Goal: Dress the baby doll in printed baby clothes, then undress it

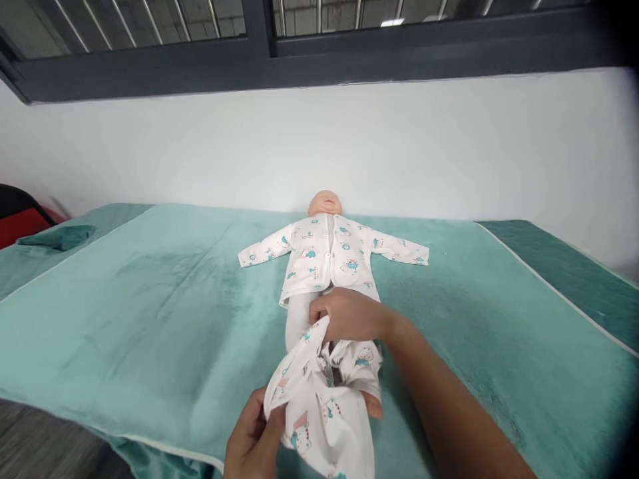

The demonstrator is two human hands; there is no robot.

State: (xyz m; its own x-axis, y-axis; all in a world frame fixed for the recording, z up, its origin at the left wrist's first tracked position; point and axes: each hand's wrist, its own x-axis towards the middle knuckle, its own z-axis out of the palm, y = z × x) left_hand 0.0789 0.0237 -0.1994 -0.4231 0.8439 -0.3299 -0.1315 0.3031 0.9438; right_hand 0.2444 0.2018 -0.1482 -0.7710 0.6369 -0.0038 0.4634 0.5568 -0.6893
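A baby doll (325,202) lies on its back, its head toward the wall, in a white buttoned jacket (307,256) with small animal prints and sleeves spread sideways. Matching printed pants (319,406) are bunched over its lower legs. One doll foot (372,404) pokes out of a pant leg on the right, while the white cloth leg (298,319) on the left is bare above the pants. My right hand (344,314) pinches the upper edge of the pants near the doll's thighs. My left hand (257,436) grips the pants lower down, thumb on top.
Under the doll spreads a green plush blanket (150,313) with pale piping, its front edge hanging over a dark floor (50,442). A white wall (200,153) and a dark window frame (324,66) stand behind. A red and black object (20,216) sits at far left.
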